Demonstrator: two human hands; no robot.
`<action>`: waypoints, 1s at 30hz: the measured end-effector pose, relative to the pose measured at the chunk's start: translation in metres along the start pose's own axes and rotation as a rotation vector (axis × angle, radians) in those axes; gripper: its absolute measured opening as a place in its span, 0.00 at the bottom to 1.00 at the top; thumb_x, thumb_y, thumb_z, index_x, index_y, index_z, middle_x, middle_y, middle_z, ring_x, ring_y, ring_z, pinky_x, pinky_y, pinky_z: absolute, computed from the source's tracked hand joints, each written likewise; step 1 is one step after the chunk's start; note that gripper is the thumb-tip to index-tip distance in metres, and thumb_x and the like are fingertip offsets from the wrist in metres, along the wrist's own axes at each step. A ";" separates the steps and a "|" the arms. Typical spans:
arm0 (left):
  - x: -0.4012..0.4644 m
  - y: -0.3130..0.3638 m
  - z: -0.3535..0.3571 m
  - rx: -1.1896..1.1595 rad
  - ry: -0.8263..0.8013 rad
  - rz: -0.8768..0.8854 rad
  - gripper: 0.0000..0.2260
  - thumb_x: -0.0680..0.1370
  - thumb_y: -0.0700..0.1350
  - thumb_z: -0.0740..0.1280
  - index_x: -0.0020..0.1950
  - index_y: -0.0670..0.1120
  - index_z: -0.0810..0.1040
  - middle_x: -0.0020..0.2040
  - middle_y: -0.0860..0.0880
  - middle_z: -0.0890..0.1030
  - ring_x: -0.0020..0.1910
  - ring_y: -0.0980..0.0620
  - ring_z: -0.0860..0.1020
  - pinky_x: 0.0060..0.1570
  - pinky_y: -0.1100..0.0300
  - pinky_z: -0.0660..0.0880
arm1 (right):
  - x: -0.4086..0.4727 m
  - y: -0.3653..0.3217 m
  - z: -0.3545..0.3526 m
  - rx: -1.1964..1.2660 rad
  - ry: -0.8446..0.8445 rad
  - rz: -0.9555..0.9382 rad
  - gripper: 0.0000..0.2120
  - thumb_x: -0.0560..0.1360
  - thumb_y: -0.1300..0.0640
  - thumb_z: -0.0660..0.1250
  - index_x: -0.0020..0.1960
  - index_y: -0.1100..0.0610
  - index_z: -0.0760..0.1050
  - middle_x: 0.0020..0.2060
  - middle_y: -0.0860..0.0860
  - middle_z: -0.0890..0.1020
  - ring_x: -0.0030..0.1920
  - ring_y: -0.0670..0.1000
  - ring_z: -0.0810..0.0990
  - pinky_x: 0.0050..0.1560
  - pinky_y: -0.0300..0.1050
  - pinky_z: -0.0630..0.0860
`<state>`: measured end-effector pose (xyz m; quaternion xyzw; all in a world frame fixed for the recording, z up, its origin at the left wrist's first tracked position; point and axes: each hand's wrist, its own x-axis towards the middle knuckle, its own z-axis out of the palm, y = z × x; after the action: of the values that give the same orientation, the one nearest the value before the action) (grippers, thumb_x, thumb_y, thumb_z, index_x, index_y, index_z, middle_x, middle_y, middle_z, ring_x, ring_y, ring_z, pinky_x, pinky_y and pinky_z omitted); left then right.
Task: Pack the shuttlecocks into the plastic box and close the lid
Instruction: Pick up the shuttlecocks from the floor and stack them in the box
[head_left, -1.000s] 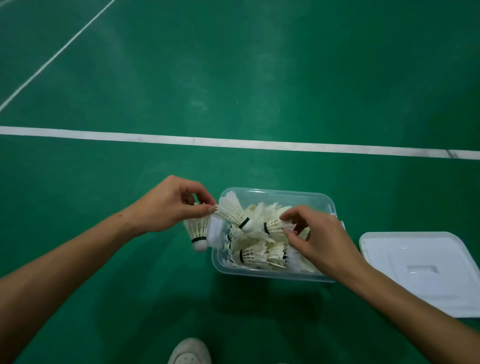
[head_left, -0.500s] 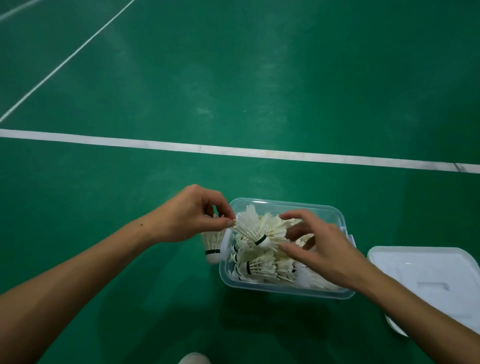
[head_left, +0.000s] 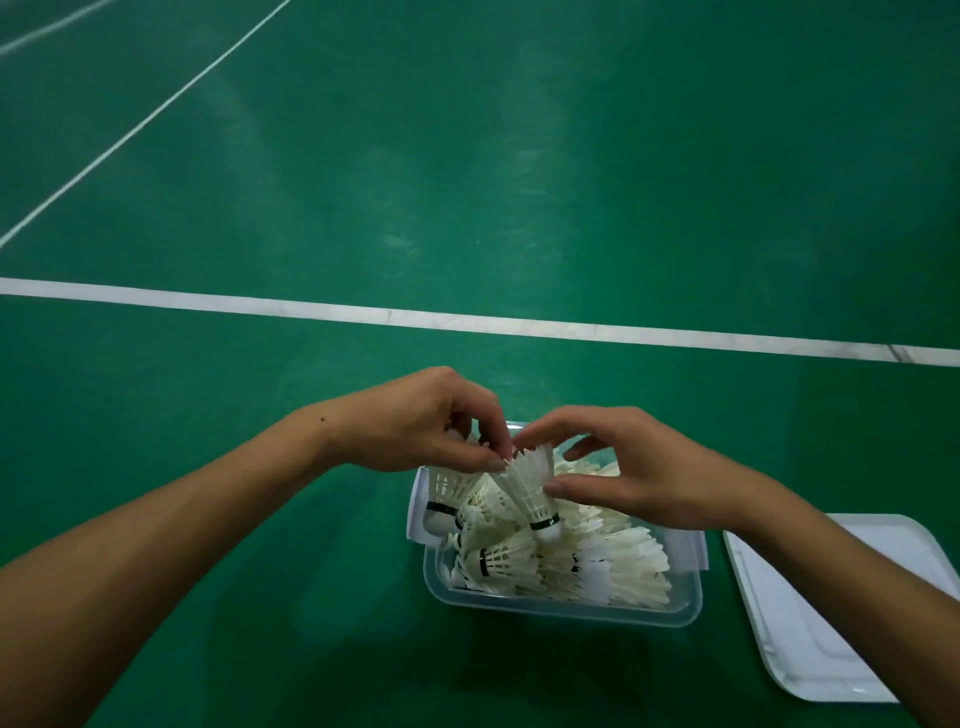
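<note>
Both hands now meet over the box (head_left: 561, 608); left grip (head_left: 415, 421) and right grip (head_left: 623, 467) pinch one shuttlecock (head_left: 530, 488).

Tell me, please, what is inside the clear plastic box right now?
The plastic box holds a loose heap of white feather shuttlecocks. The left hand and right hand hold one more shuttlecock above it. Both hands cover the far part; the bottom is buried.

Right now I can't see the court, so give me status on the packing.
Both hands, left hand and right hand, pinching one shuttlecock over the plastic box. Box piled full. Lid off, on floor right.
</note>
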<state>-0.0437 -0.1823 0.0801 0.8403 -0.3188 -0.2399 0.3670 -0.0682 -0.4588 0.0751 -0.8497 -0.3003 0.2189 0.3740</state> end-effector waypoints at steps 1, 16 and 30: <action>0.001 0.000 0.001 0.006 -0.005 0.003 0.02 0.78 0.49 0.75 0.50 0.55 0.85 0.42 0.51 0.84 0.39 0.40 0.77 0.41 0.42 0.76 | 0.001 0.001 0.001 0.021 0.000 0.011 0.16 0.80 0.51 0.74 0.66 0.44 0.80 0.61 0.38 0.83 0.63 0.43 0.81 0.64 0.47 0.80; -0.005 -0.016 0.044 -0.094 0.464 -0.067 0.12 0.74 0.51 0.78 0.56 0.53 0.84 0.42 0.53 0.84 0.38 0.48 0.80 0.39 0.60 0.77 | -0.089 0.040 0.016 0.131 0.716 0.332 0.08 0.69 0.50 0.80 0.47 0.48 0.84 0.41 0.43 0.87 0.42 0.47 0.87 0.48 0.48 0.85; 0.007 -0.016 0.085 0.095 0.461 -0.123 0.08 0.78 0.56 0.74 0.55 0.58 0.86 0.49 0.62 0.85 0.48 0.62 0.81 0.50 0.49 0.81 | -0.058 0.035 0.080 0.262 0.595 0.425 0.08 0.72 0.55 0.82 0.45 0.49 0.83 0.38 0.45 0.87 0.40 0.45 0.86 0.45 0.45 0.85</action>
<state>-0.0870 -0.2186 0.0145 0.9071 -0.1856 -0.0483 0.3748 -0.1457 -0.4761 0.0067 -0.8643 0.0347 0.0722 0.4965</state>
